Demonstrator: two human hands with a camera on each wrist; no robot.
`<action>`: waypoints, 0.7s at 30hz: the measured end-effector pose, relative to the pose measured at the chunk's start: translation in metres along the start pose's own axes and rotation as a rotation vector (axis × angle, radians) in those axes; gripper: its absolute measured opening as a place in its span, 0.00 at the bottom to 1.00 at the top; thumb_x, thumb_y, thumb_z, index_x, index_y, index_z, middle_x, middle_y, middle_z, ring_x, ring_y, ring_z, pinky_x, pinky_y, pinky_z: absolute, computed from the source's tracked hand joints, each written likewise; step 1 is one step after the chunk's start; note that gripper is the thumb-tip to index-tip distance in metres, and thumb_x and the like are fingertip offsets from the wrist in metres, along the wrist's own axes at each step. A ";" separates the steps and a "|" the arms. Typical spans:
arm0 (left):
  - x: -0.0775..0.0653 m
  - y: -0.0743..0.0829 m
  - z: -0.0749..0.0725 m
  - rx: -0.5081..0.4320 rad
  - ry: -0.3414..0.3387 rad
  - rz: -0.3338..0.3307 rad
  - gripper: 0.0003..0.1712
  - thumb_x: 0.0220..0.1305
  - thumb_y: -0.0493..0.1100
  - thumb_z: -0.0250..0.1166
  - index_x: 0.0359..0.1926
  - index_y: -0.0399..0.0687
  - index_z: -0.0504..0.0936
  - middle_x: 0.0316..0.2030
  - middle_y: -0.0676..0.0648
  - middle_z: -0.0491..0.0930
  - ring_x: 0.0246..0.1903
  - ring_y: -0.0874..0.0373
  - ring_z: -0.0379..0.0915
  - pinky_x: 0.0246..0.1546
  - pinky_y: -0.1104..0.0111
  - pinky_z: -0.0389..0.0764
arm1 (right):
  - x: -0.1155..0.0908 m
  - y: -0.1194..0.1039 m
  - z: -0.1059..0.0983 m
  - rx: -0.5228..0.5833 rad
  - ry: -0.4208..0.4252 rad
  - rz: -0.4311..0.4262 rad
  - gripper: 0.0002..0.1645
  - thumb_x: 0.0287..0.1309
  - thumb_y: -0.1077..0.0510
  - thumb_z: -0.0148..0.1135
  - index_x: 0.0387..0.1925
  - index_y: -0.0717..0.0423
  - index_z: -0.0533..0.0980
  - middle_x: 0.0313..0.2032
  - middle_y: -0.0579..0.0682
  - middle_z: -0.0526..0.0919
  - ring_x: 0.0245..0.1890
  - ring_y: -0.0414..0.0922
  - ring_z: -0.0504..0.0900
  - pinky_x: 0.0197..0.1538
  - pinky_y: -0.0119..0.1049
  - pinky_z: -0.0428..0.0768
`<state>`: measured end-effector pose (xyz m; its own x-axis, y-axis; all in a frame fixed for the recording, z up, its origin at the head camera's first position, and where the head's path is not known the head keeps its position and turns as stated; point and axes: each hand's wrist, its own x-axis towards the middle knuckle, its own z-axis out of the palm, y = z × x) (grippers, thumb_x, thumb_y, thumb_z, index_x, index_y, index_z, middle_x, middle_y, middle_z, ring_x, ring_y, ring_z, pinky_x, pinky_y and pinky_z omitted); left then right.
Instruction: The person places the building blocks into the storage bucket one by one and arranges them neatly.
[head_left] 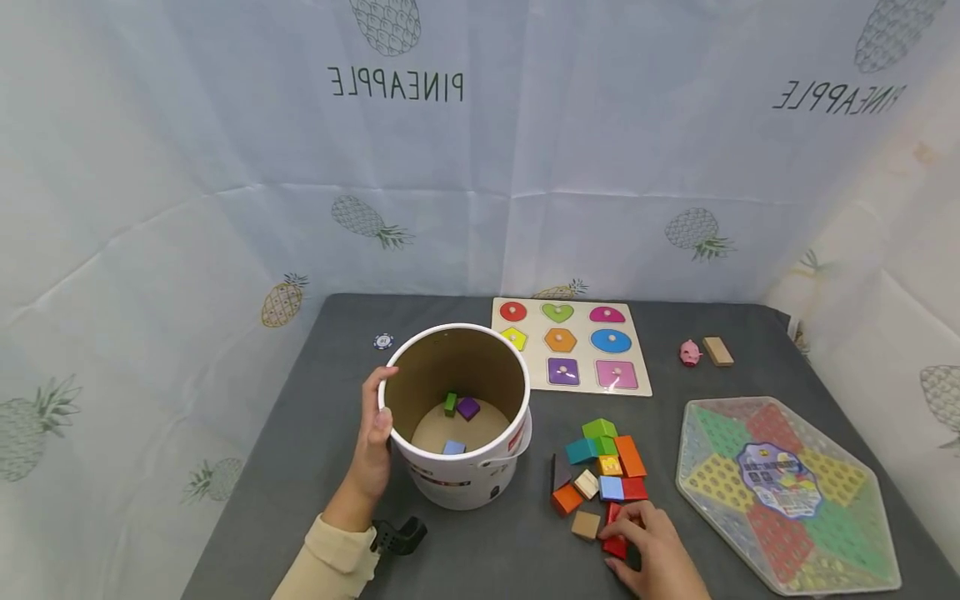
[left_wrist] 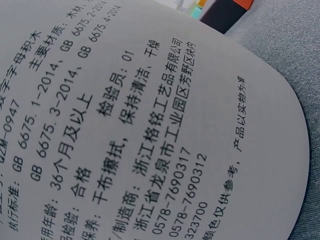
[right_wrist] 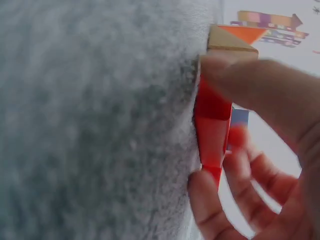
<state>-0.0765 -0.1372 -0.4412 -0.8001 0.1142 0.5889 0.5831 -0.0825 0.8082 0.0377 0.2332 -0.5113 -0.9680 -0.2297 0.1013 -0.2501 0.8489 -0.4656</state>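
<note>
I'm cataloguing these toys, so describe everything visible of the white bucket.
The bucket is round and white outside, with small prints and, on one side, black text. Inside it is brown, perhaps cardboard, with a tan floor. A white rim edges the open mouth; a white handle hangs at the right. It stands mouth up on the gray table. The left hand grips the rim's left side. A green block, a purple block and a blue block lie inside.

Pale fabric curtains (head_left: 472, 150) printed with pineapples (head_left: 282, 303) and mirror-reversed PINEAPPLE lettering (head_left: 397, 85) surround the dark gray counter (head_left: 300, 433) behind and on both sides. A horizontal crease (head_left: 420, 191) crosses the back; warmer light tints the right.
</note>
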 end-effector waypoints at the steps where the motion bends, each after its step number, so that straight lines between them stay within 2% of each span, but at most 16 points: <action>1: 0.000 0.000 0.000 -0.001 -0.002 -0.001 0.32 0.65 0.44 0.38 0.67 0.35 0.51 0.64 0.35 0.50 0.57 0.39 0.52 0.54 0.59 0.55 | 0.000 0.000 0.001 -0.019 0.017 0.035 0.27 0.25 0.58 0.83 0.28 0.31 0.77 0.38 0.38 0.67 0.36 0.38 0.65 0.39 0.40 0.70; 5: 0.000 0.001 0.000 -0.004 -0.005 0.005 0.31 0.65 0.45 0.38 0.67 0.35 0.51 0.64 0.33 0.50 0.57 0.38 0.52 0.55 0.59 0.56 | 0.003 -0.003 0.000 -0.007 0.009 0.120 0.26 0.26 0.61 0.82 0.26 0.32 0.77 0.43 0.46 0.70 0.40 0.44 0.71 0.44 0.46 0.74; 11: 0.001 0.002 0.000 -0.020 -0.017 0.013 0.31 0.66 0.45 0.38 0.67 0.35 0.50 0.63 0.31 0.49 0.58 0.38 0.52 0.56 0.58 0.56 | 0.007 -0.008 -0.005 0.002 -0.070 0.184 0.24 0.29 0.58 0.82 0.24 0.32 0.75 0.48 0.52 0.71 0.41 0.47 0.74 0.44 0.45 0.76; 15: 0.002 0.002 0.000 -0.019 -0.019 0.017 0.31 0.67 0.45 0.39 0.67 0.35 0.50 0.64 0.32 0.50 0.59 0.37 0.50 0.56 0.56 0.55 | 0.006 -0.007 -0.009 -0.005 -0.112 0.196 0.24 0.28 0.54 0.82 0.21 0.33 0.72 0.47 0.52 0.71 0.38 0.45 0.74 0.41 0.42 0.77; 18: 0.002 0.001 0.000 -0.010 -0.021 0.025 0.31 0.67 0.46 0.39 0.67 0.34 0.50 0.64 0.33 0.50 0.59 0.38 0.50 0.55 0.57 0.55 | 0.008 -0.008 -0.021 0.016 -0.143 0.226 0.23 0.29 0.53 0.82 0.21 0.34 0.73 0.45 0.51 0.70 0.36 0.44 0.73 0.39 0.39 0.78; 21: 0.002 0.001 -0.001 -0.007 -0.025 0.021 0.31 0.68 0.47 0.39 0.67 0.35 0.50 0.64 0.33 0.50 0.59 0.38 0.51 0.55 0.56 0.56 | 0.012 -0.017 -0.042 0.048 -0.134 0.254 0.20 0.30 0.51 0.82 0.24 0.36 0.76 0.48 0.52 0.70 0.39 0.46 0.73 0.38 0.38 0.79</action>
<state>-0.0777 -0.1383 -0.4390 -0.7841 0.1369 0.6054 0.5984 -0.0919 0.7959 0.0290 0.2359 -0.4648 -0.9873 -0.0763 -0.1394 0.0041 0.8647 -0.5023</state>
